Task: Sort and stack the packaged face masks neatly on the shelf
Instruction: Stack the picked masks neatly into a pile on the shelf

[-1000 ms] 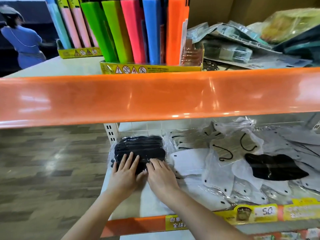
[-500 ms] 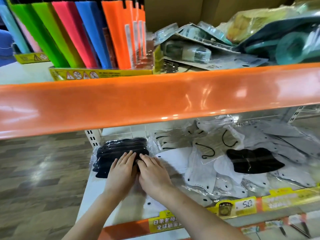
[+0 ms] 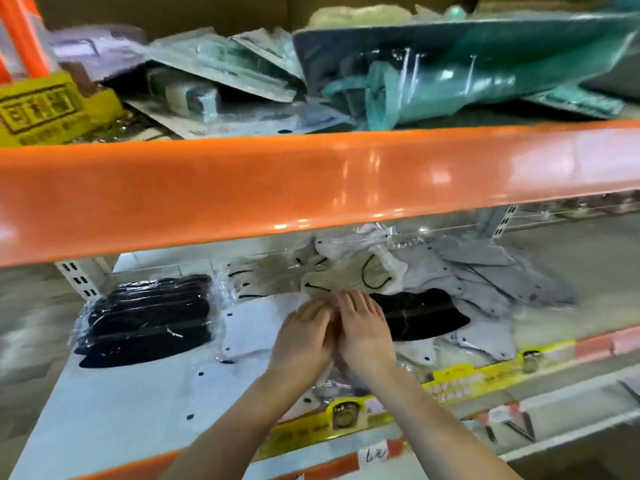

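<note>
Fingers of both hands lie straight and flat, gripping nothing: the left hand (image 3: 304, 336) and right hand (image 3: 365, 332) sit side by side, touching, pressed on the loose masks in the middle of the lower shelf (image 3: 104, 410). A second ago they were patting the black stack (image 3: 145, 318) at the shelf's left end; now they have left it and slid right onto the unsorted heap. I judge that the black pile is finished for now and the next colour is being gathered.

Each mask is a flat, curved, fish-like shape sealed in thin, crinkly clear film that glints. White masks (image 3: 256, 323) lie just beside the stack, beige masks (image 3: 346, 278) with black ear loops lie beyond the fingertips, a lone black mask (image 3: 422, 317) is right of the right hand, and grey masks (image 3: 485, 271) fan out further right. A glossy orange beam (image 3: 311, 181) runs overhead.
</note>
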{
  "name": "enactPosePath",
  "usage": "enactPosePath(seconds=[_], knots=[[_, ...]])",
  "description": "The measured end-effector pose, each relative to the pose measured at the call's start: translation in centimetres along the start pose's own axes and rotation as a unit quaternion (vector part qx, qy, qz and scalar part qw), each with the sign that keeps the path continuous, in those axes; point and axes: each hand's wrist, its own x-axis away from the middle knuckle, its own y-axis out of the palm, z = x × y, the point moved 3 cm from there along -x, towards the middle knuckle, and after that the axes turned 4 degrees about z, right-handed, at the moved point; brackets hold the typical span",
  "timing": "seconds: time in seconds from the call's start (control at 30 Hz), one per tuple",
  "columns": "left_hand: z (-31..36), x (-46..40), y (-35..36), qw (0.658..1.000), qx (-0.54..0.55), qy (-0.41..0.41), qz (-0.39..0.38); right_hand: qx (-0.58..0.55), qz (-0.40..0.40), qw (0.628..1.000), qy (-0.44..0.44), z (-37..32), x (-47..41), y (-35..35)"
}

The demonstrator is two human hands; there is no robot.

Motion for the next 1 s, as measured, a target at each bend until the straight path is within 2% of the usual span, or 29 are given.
enactPosePath(seconds=[0.23,0.33,0.4,0.5,0.67,0.73,0.87,1.0], knots=[[4.8,-1.4,5.1,1.000,0.006,0.004,-0.029,0.003,0.026,0.997,0.070,6.8,1.3,-2.5],[5.5,-1.8,6.2,0.997,-0.058,0.003,-0.050,-0.004,0.019,0.994,0.109,9.5,1.2,-3.0],[5.6,-2.0,6.9,0.993,-0.110,0.019,-0.045,0.017,-0.015,0.992,0.123,11.0,1.2,-3.2],[6.1,-2.0,7.3,0.985,-0.155,0.021,-0.078,0.038,-0.108,0.989,0.098,12.5,1.4,-2.8],[6.5,-2.6,8.2,0.975,-0.209,0.021,-0.068,0.036,-0.098,0.992,0.071,13.6,1.6,-2.1],[6.5,-2.8,8.7,0.979,-0.191,0.032,-0.060,0.038,-0.071,0.994,0.070,13.6,1.6,-2.2],[6.7,-3.3,8.9,0.980,-0.173,0.089,-0.028,0.024,-0.064,0.996,0.061,13.4,1.8,-2.5],[6.4,-3.7,8.3,0.988,-0.140,0.066,-0.012,-0.012,-0.054,0.998,0.021,13.7,2.1,-2.8]])
